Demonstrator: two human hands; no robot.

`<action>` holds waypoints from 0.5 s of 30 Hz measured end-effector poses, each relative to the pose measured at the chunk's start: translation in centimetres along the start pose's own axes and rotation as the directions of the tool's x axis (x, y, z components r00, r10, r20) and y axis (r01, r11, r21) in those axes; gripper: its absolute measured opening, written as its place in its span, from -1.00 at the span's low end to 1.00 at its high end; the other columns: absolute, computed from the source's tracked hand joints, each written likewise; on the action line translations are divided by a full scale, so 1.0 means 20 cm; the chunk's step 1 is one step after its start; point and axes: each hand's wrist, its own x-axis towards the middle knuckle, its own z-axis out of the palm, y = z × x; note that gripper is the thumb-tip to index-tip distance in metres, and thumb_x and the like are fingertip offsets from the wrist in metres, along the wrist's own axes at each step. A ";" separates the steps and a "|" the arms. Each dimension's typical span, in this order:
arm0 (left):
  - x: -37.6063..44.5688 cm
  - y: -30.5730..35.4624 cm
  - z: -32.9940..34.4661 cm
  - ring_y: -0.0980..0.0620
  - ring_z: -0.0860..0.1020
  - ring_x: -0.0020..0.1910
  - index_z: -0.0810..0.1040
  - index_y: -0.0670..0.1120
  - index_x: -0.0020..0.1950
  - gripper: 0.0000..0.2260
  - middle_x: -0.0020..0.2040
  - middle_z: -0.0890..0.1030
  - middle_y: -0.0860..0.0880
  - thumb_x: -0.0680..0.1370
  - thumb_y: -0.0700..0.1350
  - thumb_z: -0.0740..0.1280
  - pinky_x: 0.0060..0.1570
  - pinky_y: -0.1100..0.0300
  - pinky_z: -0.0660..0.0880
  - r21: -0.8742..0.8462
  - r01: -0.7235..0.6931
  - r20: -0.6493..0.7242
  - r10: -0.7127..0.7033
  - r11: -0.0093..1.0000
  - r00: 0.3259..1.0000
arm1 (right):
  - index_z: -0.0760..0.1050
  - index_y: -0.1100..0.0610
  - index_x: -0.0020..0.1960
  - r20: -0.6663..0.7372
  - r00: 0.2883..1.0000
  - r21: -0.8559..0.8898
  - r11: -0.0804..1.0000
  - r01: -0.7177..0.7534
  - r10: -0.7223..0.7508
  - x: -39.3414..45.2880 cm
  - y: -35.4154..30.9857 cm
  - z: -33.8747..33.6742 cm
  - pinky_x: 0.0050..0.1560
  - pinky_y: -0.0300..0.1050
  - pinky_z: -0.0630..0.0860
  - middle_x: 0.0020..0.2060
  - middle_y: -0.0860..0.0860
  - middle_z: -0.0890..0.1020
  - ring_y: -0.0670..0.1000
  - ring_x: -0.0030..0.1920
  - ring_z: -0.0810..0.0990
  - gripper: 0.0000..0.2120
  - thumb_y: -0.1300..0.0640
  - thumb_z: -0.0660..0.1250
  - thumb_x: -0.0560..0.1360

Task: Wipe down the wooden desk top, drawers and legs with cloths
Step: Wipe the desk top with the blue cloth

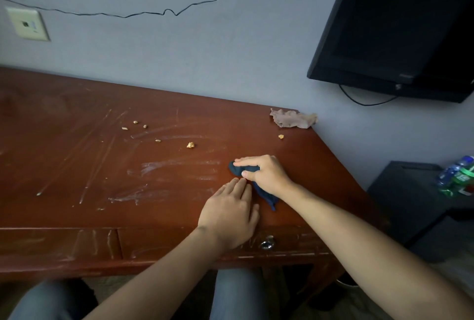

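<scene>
Right of centre on the wooden desk top: dark blue cloth, pinched between thumb and curled fingers of the right hand. Just below-left: left hand, flat, fingers together, tips touching the cloth. Upper right, at the desk's far corner: crumpled brown cloth.

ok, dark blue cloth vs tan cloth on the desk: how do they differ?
The dark blue cloth lies near the front edge, gripped by the right hand, with the left hand flat beside it. The tan cloth sits crumpled and untouched at the far right corner against the wall. One is dark, one pale. Both rest on the wooden desk top.
</scene>
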 end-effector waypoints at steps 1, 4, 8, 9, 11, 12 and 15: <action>-0.01 0.01 0.00 -0.06 0.14 0.65 0.19 -0.12 0.66 -0.43 0.65 0.22 -0.09 0.72 0.15 -0.03 0.60 0.07 0.06 0.013 -0.001 -0.013 0.001 1.000 1.000 | 0.67 0.03 0.25 0.005 1.000 0.006 1.000 0.000 0.000 -0.02 -0.01 0.00 0.40 -0.25 0.39 0.25 -0.12 0.66 -0.14 0.32 0.56 -0.65 0.31 0.45 0.52; -0.04 0.02 0.02 -0.10 0.32 0.56 0.38 -0.14 0.55 -0.47 0.53 0.42 -0.12 0.70 0.12 -0.01 0.55 0.06 0.21 0.056 -0.008 -0.110 0.014 0.998 0.994 | 0.70 0.04 0.21 0.015 1.000 0.033 0.999 -0.023 0.023 -0.05 -0.02 0.00 0.39 -0.26 0.39 0.23 -0.09 0.68 -0.13 0.31 0.57 -0.64 0.36 0.46 0.50; -0.05 0.02 0.05 -0.15 0.45 0.46 0.49 -0.18 0.45 -0.43 0.41 0.54 -0.17 0.66 0.11 -0.04 0.49 0.01 0.33 0.068 -0.018 -0.147 0.028 0.997 0.989 | 0.69 0.04 0.22 -0.009 1.000 -0.009 1.000 0.003 -0.003 -0.04 -0.02 0.01 0.42 -0.18 0.42 0.22 -0.10 0.68 -0.12 0.30 0.58 -0.65 0.34 0.45 0.51; -0.05 0.02 0.06 -0.16 0.46 0.45 0.51 -0.19 0.43 -0.43 0.40 0.55 -0.18 0.65 0.11 -0.04 0.48 0.00 0.35 0.068 -0.021 -0.155 0.031 0.997 0.987 | 0.68 0.04 0.23 -0.023 1.000 -0.023 1.000 0.015 -0.015 -0.04 -0.02 0.02 0.42 -0.17 0.41 0.23 -0.09 0.67 -0.11 0.30 0.58 -0.65 0.33 0.44 0.52; -0.04 0.02 0.06 -0.18 0.46 0.45 0.51 -0.20 0.44 -0.43 0.41 0.55 -0.20 0.65 0.11 -0.03 0.48 -0.02 0.36 0.067 -0.024 -0.161 0.034 0.997 0.986 | 0.67 0.05 0.26 -0.042 0.999 -0.050 0.998 0.032 -0.034 0.00 -0.02 0.03 0.43 -0.17 0.41 0.25 -0.07 0.66 -0.09 0.30 0.57 -0.66 0.31 0.42 0.54; -0.04 0.02 0.06 -0.19 0.46 0.46 0.50 -0.21 0.45 -0.43 0.42 0.53 -0.22 0.66 0.10 -0.02 0.49 -0.03 0.36 0.065 -0.027 -0.162 0.037 0.998 0.986 | 0.67 0.05 0.27 -0.049 0.998 -0.065 0.997 0.032 -0.036 0.03 -0.02 0.03 0.43 -0.15 0.41 0.26 -0.06 0.66 -0.07 0.30 0.57 -0.67 0.30 0.41 0.55; -0.03 0.02 0.08 -0.20 0.52 0.40 0.56 -0.21 0.40 -0.47 0.38 0.58 -0.22 0.64 0.09 0.07 0.42 -0.04 0.44 0.104 -0.031 -0.166 0.048 0.994 0.985 | 0.64 0.04 0.31 -0.085 0.996 -0.132 0.991 0.023 -0.034 0.15 0.00 0.05 0.35 -0.19 0.41 0.26 -0.03 0.65 -0.01 0.30 0.57 -0.69 0.23 0.39 0.58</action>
